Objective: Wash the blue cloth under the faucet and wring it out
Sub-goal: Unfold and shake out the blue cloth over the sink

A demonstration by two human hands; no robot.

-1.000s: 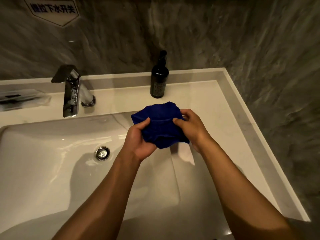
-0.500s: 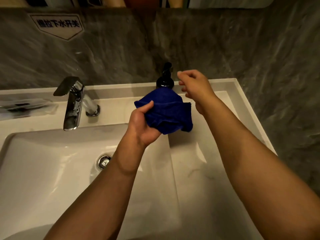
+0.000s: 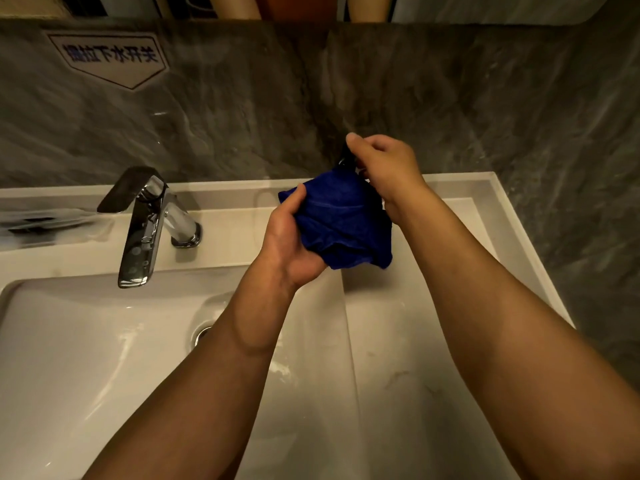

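the blue cloth (image 3: 341, 225) is bunched into a loose wad, held in the air over the counter ledge at the right end of the sink basin (image 3: 86, 358), well apart from the faucet (image 3: 143, 223). the left hand (image 3: 289, 244) has it — thumb across the top edge, palm cupped around the near side, fingers hidden behind the fabric. the right hand (image 3: 384, 168) is above and just behind the cloth, fingers curled around the pump head of a dark bottle (image 3: 346, 157), most of which the cloth hides. can't tell whether it's pressing the pump or only resting on it, and can't tell if the heel of that hand touches the cloth.

judging by that, the step in hand looks like getting soap onto the cloth before rinsing. to do it well: keep the wad right under the nozzle so soap lands on fabric, not the counter, press w/ one short stroke, and keep the left grip firm since it carries the cloth alone. then carry it left under the spout — no water is visibly running, so the lever needs lifting first.

writing: a pointed white label (image 3: 110, 58) on the grey marble wall (image 3: 485, 98) carries dark chinese characters, shown mirror-reversed; it seems to read 提拉下水开关, roughly "pull-up drain switch", but i'm not sure of every character. no brand readable on the bottle or faucet.
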